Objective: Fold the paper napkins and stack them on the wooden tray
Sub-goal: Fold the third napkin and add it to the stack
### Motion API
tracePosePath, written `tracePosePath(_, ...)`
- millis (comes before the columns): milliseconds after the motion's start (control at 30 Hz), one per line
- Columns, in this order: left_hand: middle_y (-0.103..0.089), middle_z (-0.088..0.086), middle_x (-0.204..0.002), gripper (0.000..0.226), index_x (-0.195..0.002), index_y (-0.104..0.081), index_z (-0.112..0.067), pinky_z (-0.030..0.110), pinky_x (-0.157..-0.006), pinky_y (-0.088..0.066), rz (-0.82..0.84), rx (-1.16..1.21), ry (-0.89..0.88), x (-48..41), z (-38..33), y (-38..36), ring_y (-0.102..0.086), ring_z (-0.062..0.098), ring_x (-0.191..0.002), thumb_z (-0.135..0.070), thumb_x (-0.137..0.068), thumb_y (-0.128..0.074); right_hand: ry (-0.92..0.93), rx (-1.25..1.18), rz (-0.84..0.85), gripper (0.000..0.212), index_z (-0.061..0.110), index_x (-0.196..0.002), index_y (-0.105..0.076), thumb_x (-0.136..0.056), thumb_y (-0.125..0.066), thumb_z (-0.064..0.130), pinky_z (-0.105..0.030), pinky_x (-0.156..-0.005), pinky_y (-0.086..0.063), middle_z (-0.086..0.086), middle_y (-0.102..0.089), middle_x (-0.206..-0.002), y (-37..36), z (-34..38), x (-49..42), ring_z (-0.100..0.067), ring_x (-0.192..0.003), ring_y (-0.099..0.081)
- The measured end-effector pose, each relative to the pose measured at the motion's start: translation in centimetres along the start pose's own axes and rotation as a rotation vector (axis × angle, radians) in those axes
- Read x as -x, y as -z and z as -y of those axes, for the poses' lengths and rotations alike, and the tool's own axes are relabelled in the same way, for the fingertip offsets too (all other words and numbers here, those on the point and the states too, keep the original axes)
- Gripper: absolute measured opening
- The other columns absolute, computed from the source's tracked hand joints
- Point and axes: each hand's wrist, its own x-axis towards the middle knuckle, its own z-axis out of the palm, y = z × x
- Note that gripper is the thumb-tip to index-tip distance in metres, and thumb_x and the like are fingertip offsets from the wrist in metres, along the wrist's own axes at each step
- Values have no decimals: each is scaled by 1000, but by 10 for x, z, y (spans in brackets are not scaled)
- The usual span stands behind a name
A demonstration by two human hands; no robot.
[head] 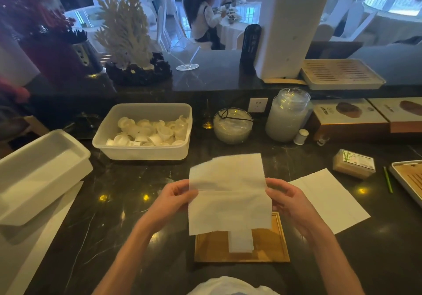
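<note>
I hold a white paper napkin [228, 194] spread open in the air above the wooden tray [212, 246]. My left hand [175, 197] pinches its left edge and my right hand [285, 197] pinches its right edge, near a horizontal crease. A small folded napkin [241, 241] lies on the tray, its upper part hidden behind the held napkin. Another flat napkin [328, 200] lies on the dark counter to the right of my right hand.
A plastic tub of small white cups [146, 132] stands behind the napkin. White plastic bins [38, 171] sit at the left. A glass bowl [233, 125], a jar [287, 114], boxes [349, 119], a toothpick box [354, 163] and another tray [408, 178] fill the right.
</note>
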Motion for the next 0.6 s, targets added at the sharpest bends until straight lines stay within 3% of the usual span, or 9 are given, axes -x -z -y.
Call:
tracePosePath(100,-77,6,-113,19,-109,-79,-22,49,-90,-61,-8,4,-24,-2,1,4,-73,29,-109,-17,-98,-64,30,-1,-4,12,31,-95,-79,-87,-71,33,-25,-68,-62,0,-79,-101,1,1,-1,-18,-94,-76)
tracePosePath(200,-74,-6,-107,31,-91,-82,-22,36,-81,-62,-25,-92,-53,-7,3,2,-67,28,-112,-9,-101,-56,52,17,-17,19,25,-90,-78,-98,-63,17,-22,-64,-60,3,-77,-95,1,-1,-3,-13,-91,-75)
tracePosePath(267,-67,-5,-112,34,-83,-77,-20,45,-83,-61,-21,-110,-45,-9,4,3,-61,28,-117,-7,-102,-52,48,17,-20,22,23,-89,-76,-101,-58,16,-21,-61,-58,1,-76,-94,0,0,-3,-15,-89,-75)
tracePosePath(333,-61,0,-119,30,-86,-73,-20,54,-89,-58,-17,-88,-50,-9,3,1,-57,30,-118,-11,-104,-51,56,28,-27,23,22,-89,-74,-102,-56,16,-24,-65,-60,-1,-76,-95,0,0,-4,-22,-92,-75)
tracePosePath(500,-58,2,-123,15,-101,-71,-21,53,-89,-61,-15,9,-42,-5,-2,-6,-57,35,-119,-18,-102,-57,85,19,-31,19,26,-95,-74,-102,-56,22,-30,-73,-62,2,-74,-99,-2,1,-4,-27,-101,-72)
tracePosePath(600,-63,10,-135,35,-130,-63,-29,45,-87,-62,83,308,-16,-3,-1,-4,-62,35,-123,-27,-96,-55,122,4,-38,10,33,-102,-73,-95,-67,36,-35,-74,-64,4,-75,-103,-8,6,-1,-24,-103,-73)
